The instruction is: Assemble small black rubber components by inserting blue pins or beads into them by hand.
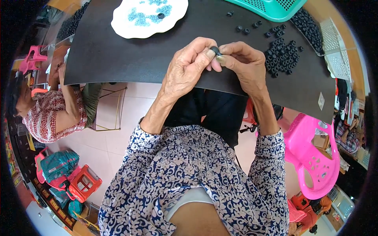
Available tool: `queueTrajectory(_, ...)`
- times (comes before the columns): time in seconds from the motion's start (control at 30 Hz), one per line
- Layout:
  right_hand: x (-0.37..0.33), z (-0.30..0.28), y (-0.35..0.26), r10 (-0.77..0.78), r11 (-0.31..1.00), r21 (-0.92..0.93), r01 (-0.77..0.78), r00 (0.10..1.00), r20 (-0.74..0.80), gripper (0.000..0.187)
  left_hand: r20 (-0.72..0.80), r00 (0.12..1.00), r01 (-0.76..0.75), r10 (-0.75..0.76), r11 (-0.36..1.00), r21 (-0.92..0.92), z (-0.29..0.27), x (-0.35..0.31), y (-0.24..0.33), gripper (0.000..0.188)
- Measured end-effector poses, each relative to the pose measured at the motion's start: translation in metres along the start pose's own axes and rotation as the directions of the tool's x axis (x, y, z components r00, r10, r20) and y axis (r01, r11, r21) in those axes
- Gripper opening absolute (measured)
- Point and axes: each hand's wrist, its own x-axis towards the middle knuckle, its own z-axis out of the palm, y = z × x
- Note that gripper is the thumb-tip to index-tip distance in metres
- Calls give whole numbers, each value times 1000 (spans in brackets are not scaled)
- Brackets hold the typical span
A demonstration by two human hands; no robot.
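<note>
Over the table's near edge, my left hand (193, 65) pinches a small black round part (215, 50) between thumb and fingers. My right hand (246, 63) meets it from the other side, with thumb and forefinger closed at the part. Whether a second small piece sits between the right fingertips is too small to tell. To the right of my right hand lies a pile of black ring-shaped parts (280, 55), with several loose ones beyond it. A white wavy-edged plate (122, 23) at the far left bears small clear-bluish pieces (141, 19) and one black part (160, 15).
The dark table (106, 59) curves across the front. A green basket (271, 13) stands at its far edge, beside a heap of black parts (307, 29) and a white perforated basket (334, 39). A pink chair (315, 157) is at right; another person (55, 106) sits at left.
</note>
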Motion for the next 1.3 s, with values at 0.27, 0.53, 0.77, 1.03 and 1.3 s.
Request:
queueTrajectory(0.27, 9, -11, 3, 6, 999, 39, -8, 999, 53, 15, 26, 1000, 14, -15, 999, 37, 2, 8, 1, 23)
queueTrajectory(0.53, 12, -17, 7, -12, 1000, 23, 10, 994, 107, 30, 148, 985, 99, -88, 993, -70, 0, 18, -1, 29)
queueTrajectory(0.77, 11, -12, 4, -77, 997, 1, 77, 992, 97, 36, 183, 977, 143, -113, 977, -160, 0, 20, -4, 37)
queueTrajectory(1.03, 9, -2, 6, -195, 971, -137, 197, 980, 27, 30, 170, 963, 246, -211, 943, -224, 3, 19, -4, 37)
queueTrajectory(1.3, 9, 2, 5, -200, 963, -179, 202, 979, 34, 28, 44, 980, 198, -196, 978, -60, 11, 9, 14, 43)
